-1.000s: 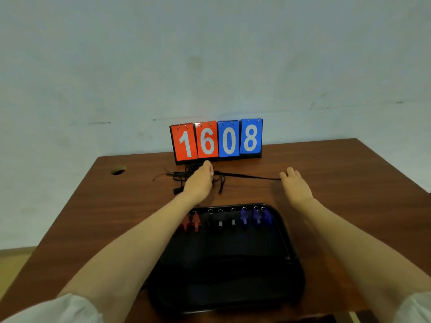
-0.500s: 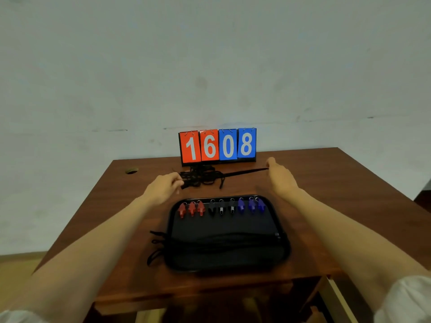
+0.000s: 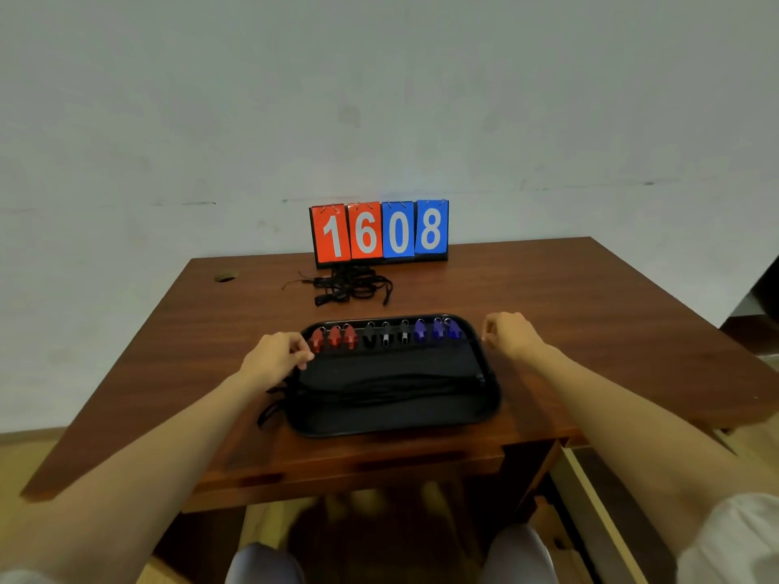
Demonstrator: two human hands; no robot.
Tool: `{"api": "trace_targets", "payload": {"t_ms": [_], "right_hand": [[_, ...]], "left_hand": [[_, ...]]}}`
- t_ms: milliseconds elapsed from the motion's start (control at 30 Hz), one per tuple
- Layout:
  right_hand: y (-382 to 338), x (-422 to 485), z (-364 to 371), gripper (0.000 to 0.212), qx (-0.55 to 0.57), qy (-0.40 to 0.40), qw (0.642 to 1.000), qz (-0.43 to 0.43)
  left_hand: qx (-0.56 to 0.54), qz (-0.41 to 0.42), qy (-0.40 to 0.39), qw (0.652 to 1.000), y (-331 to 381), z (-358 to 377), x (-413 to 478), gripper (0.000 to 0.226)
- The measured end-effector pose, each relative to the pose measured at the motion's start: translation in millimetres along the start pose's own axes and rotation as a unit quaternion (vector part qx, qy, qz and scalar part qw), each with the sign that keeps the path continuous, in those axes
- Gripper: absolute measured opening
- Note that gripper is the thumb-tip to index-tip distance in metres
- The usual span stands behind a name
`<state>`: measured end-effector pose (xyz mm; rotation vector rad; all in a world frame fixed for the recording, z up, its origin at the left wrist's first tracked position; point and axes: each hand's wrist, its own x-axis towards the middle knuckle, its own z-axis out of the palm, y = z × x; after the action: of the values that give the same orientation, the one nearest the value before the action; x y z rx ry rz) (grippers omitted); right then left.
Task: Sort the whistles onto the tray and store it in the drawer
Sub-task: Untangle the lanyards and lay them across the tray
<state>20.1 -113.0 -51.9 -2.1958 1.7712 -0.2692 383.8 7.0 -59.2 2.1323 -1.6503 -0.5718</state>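
Sorted, by the look of it: whistles [image 3: 385,335] in a red, black, blue row along the far edge of the tray [image 3: 392,429], mid-desk [image 3: 590,309]. Left hand [image 3: 276,358] curled at the left rim, grip uncertain. Right hand [image 3: 510,335] loosely curled, empty, just beside the far right corner. Next, probably: grip both rims, lift level, carry to the drawer.

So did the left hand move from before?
Yes. The left hand came back from the cords by the scoreboard, toward the person, to the left edge of the tray.
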Motion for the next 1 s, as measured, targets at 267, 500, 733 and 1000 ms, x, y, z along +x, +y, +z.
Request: {"api": "trace_targets", "payload": {"t_ms": [267, 500, 733, 1000], "right_hand": [[21, -16, 10, 0.018, 0.014, -0.092, 0.996, -0.001], [25, -24, 16, 0.018, 0.042, -0.096, 0.994, -0.022], [31, -29, 14, 0.015, 0.073, -0.114, 0.989, -0.054], [42, -41, 13, 0.006, 0.082, -0.142, 0.983, -0.081]], "left_hand": [[0.047, 0.001, -0.035, 0.998, -7, 22, -9, 0.017], [0.1, 0.029, 0.017, 0.994, -17, 29, -17, 0.009], [0.089, 0.083, 0.032, 0.992, -28, 31, -31, 0.011], [0.05, 0.119, 0.042, 0.991, -43, 36, -37, 0.016]]}}
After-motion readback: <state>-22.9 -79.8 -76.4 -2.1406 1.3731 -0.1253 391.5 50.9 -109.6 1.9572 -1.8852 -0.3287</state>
